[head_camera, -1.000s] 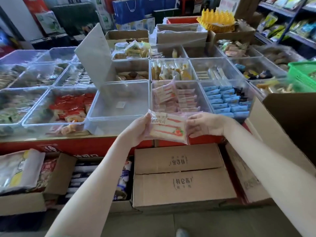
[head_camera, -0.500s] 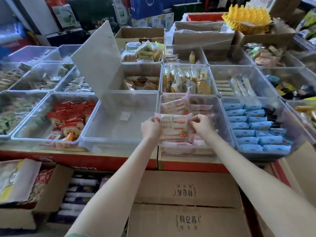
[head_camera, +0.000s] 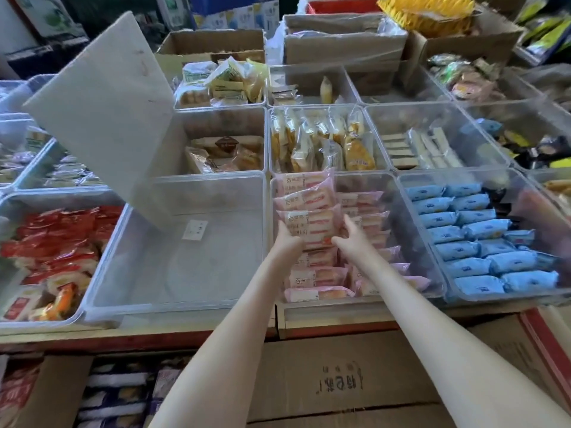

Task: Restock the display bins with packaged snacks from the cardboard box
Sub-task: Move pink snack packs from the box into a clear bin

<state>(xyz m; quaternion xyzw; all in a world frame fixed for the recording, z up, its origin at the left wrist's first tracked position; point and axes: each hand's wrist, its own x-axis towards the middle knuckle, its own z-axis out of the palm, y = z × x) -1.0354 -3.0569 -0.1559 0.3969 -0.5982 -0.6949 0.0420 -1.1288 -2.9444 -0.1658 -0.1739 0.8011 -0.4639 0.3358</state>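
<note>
Stood closest to a closed cardboard box (head_camera: 340, 381) lying under both forearms, with an open box (head_camera: 120, 393) of dark packs to its left. Reached with both arms over the edge of the tabletop (head_camera: 139, 338).

Held one pink snack pack (head_camera: 310, 227) between two hands: left hand (head_camera: 285, 239) curled round its left end, right hand (head_camera: 350, 239) pinching its right end. Kept it low inside the clear bin (head_camera: 411, 230), over the left column of the same pink packs; could not tell whether touching them or just above.

Judged the step as placing: pack already in the bin, not yet released. For the next move, needed to lay it flat in line with the column, loosen both hands, then fetch more stock. Judged some room left at the far right of this bin.

Left of it, noted an empty bin (head_camera: 185, 257) with a small label on the bottom and a tilted lid (head_camera: 102, 97) propped over its far left corner. Further left, red packs (head_camera: 55, 242); to the right, blue packs (head_camera: 482, 239) in neat rows. One row behind, yellowish packs (head_camera: 324, 140) standing on end.

Farthest, made out more cardboard boxes (head_camera: 343, 38) and a yellow tray (head_camera: 426, 10); beyond them only dark, blurred shop goods.
</note>
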